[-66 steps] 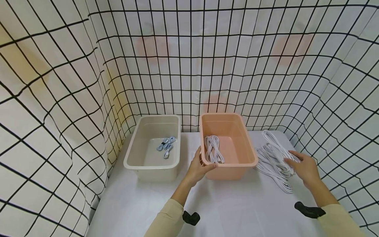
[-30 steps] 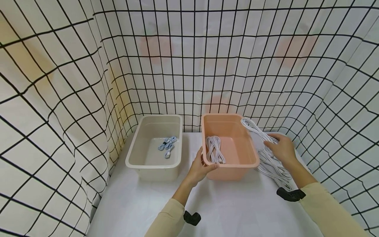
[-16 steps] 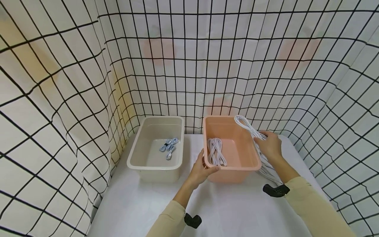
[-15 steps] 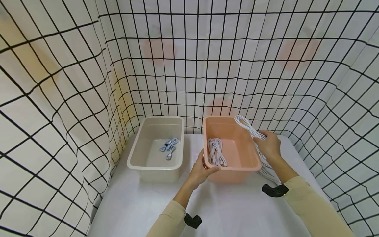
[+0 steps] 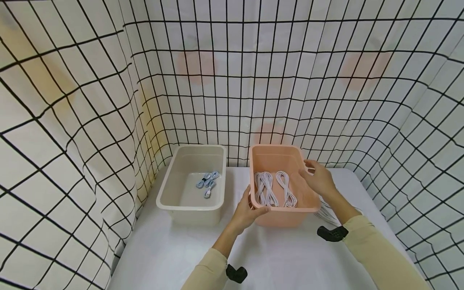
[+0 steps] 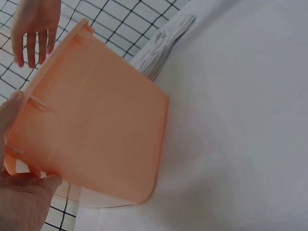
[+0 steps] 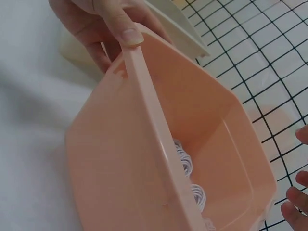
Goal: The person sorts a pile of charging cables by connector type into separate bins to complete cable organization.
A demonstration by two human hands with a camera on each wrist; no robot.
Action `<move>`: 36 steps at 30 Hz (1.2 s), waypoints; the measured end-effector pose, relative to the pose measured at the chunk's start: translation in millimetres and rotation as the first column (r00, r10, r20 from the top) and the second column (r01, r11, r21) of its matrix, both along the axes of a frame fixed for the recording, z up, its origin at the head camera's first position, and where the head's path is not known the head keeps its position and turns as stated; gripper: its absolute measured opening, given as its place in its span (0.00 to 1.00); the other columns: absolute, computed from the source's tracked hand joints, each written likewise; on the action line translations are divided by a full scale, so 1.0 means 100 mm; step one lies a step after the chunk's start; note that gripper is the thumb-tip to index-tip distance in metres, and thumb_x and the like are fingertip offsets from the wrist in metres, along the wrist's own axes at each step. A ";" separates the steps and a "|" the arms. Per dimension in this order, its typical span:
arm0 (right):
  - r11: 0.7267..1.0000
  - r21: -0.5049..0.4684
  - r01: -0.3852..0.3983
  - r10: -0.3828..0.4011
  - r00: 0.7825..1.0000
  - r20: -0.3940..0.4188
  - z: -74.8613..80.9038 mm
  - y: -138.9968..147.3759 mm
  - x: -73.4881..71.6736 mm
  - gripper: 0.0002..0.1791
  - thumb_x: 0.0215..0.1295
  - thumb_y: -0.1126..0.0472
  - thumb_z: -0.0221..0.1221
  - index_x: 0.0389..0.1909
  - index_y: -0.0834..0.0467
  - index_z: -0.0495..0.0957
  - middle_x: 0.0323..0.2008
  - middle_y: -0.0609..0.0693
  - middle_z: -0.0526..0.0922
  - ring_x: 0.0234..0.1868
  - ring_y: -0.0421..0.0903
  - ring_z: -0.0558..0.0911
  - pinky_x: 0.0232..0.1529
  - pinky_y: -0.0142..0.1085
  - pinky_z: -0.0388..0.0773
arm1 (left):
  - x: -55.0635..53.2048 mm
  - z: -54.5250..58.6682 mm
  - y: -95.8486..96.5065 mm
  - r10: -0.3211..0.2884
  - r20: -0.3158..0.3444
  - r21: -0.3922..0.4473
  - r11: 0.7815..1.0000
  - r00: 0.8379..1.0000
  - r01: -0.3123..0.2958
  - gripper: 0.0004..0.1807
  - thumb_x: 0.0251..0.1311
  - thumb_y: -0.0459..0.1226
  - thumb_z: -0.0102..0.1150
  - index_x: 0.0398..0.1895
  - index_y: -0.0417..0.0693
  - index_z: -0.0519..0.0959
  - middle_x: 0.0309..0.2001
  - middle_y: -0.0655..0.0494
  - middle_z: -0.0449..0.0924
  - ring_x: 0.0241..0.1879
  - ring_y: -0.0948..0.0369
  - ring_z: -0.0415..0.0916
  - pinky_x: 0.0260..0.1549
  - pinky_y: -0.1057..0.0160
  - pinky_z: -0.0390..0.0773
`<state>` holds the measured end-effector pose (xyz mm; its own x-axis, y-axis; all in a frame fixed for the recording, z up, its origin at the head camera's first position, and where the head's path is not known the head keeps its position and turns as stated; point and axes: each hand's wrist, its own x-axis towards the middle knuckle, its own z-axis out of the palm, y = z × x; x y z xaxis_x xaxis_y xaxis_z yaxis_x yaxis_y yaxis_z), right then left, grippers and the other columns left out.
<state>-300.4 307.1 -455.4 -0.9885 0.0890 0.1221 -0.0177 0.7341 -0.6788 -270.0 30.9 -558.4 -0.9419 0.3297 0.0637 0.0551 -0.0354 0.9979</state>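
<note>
My left hand (image 5: 243,215) grips the near left corner of a peach plastic bin (image 5: 284,218), its thumb over the rim. In the right wrist view that left hand (image 7: 108,21) pinches the rim from the far end. Inside the bin lie coiled white cables (image 5: 266,189) at the left, and another white cable bundle (image 5: 286,189) beside them. My right hand (image 5: 319,179) hovers at the bin's right rim, fingers loose and holding nothing. The left wrist view shows those fingers (image 6: 31,48) hanging apart.
A cream bin (image 5: 192,217) stands to the left, with small light-blue cables (image 5: 206,179) on its floor. More white cables (image 5: 328,213) lie right of the peach bin, partly hidden by my right forearm. Black wire mesh (image 5: 237,92) encloses the table's back and sides.
My right hand picked a white cable bundle off the right-hand pile, carried it left and let it go inside the peach bin. The left hand has kept its grip on the corner.
</note>
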 end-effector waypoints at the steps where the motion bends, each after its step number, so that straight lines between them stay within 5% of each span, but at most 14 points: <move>1: 1.000 0.005 -0.006 0.006 1.000 0.003 0.00 0.00 0.01 0.35 0.78 0.50 0.57 0.76 0.66 0.62 0.71 0.68 0.68 0.69 0.68 0.70 0.61 0.61 0.72 | 0.00 0.00 0.00 0.002 -0.001 -0.001 1.000 1.000 -0.002 0.59 0.58 0.36 0.77 0.84 0.50 0.45 0.75 0.44 0.64 0.66 0.51 0.71 0.62 0.55 0.74; 14: 1.000 -0.014 -0.008 0.009 1.000 0.021 -0.01 0.09 0.11 0.32 0.76 0.54 0.60 0.73 0.66 0.66 0.69 0.69 0.69 0.68 0.70 0.69 0.61 0.61 0.72 | 0.02 -0.01 0.00 -0.009 -0.004 0.025 1.000 1.000 0.009 0.59 0.59 0.35 0.76 0.85 0.49 0.44 0.76 0.42 0.61 0.68 0.50 0.69 0.63 0.52 0.72; 36: 1.000 0.019 -0.021 0.021 0.999 0.032 -0.14 0.60 0.39 0.36 0.78 0.47 0.57 0.75 0.68 0.62 0.70 0.73 0.66 0.69 0.74 0.65 0.58 0.66 0.71 | 0.03 -0.01 0.01 0.013 0.001 -0.009 1.000 1.000 -0.013 0.60 0.60 0.38 0.76 0.84 0.45 0.42 0.76 0.39 0.61 0.70 0.48 0.68 0.64 0.52 0.71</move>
<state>-261.6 367.2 -469.8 -0.9935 0.0663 0.0924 -0.0120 0.7465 -0.6652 -267.3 32.1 -559.4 -0.9461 0.3184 0.0596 0.0543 -0.0257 0.9982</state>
